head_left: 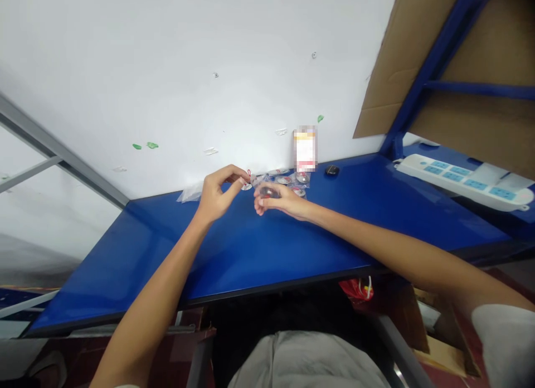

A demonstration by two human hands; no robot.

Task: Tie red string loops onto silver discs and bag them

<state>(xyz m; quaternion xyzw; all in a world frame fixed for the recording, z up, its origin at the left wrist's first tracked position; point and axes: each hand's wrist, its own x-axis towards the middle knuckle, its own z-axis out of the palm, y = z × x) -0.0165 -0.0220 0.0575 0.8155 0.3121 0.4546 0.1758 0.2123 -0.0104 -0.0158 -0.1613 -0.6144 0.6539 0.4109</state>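
My right hand is closed around a small clear, rounded object with dark and red parts inside; its exact kind I cannot make out. Thumb and fingertips of my left hand pinch close by at a thin red cord loop. Just below those fingertips lies a small white disc with red marks. Behind my right hand, clear plastic bags with several round, red-and-white items lie against the wall. A flat clear plastic bag lies left of my left hand.
The blue table meets a white wall. A card with a blurred print leans at the wall, and a small black object sits to its right. Farther right are a white power strip and a blue metal frame.
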